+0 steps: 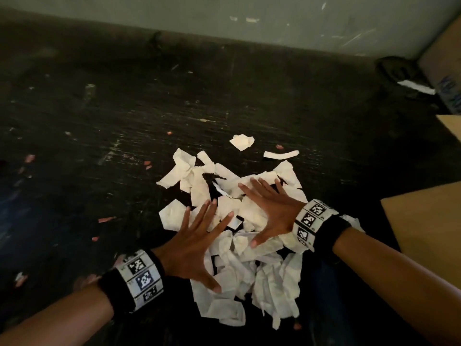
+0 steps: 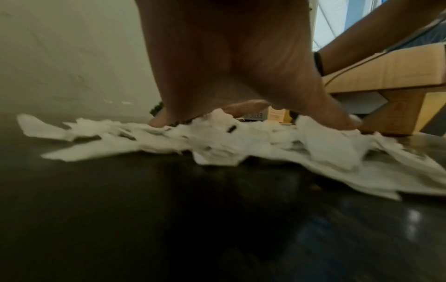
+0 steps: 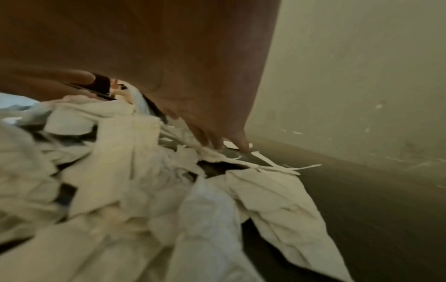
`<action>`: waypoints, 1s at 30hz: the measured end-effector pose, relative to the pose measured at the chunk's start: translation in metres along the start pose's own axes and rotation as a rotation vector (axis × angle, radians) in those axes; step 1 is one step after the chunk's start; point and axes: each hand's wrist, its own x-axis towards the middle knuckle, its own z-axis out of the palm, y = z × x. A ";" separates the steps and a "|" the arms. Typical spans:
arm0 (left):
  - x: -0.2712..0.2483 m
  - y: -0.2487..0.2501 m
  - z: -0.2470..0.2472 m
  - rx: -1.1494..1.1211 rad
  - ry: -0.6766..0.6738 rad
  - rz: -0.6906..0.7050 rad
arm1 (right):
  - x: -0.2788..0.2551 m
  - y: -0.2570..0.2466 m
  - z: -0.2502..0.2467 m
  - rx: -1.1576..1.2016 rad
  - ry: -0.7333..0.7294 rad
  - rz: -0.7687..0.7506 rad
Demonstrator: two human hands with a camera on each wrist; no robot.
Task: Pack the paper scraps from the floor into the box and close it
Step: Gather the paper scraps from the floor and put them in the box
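A heap of white paper scraps (image 1: 249, 265) lies on the dark floor (image 1: 124, 121). My left hand (image 1: 199, 236) lies flat on the heap's left side, fingers spread and straight. My right hand (image 1: 269, 208) rests spread on its right side. In the left wrist view the left hand's fingertips (image 2: 159, 122) touch the paper scraps (image 2: 217, 141). In the right wrist view the right hand's fingertips (image 3: 217, 143) touch the crumpled scraps (image 3: 144, 190). The cardboard box (image 1: 429, 221) shows at the right edge, one flap (image 1: 451, 126) standing out. In the left wrist view the box (image 2: 391, 76) is at the right.
Two stray scraps (image 1: 242, 142) lie just beyond the heap. Small pink bits (image 1: 106, 219) dot the floor to the left. A grey wall (image 1: 274, 21) runs along the back. A dark object (image 1: 401, 73) and another carton (image 1: 446, 71) sit in the far right corner.
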 end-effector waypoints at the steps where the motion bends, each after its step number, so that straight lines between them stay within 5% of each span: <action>1: 0.001 0.002 0.004 0.007 0.009 -0.006 | 0.000 -0.004 0.003 -0.004 0.005 -0.024; 15: 0.035 -0.018 -0.012 0.179 0.141 -0.165 | 0.012 -0.039 0.039 0.012 0.094 -0.043; 20: 0.037 -0.031 0.004 0.036 0.075 -0.142 | 0.005 -0.041 0.041 0.151 0.165 -0.038; 30: 0.016 -0.011 -0.001 -0.248 0.186 -0.066 | 0.000 -0.058 0.038 0.203 0.193 -0.009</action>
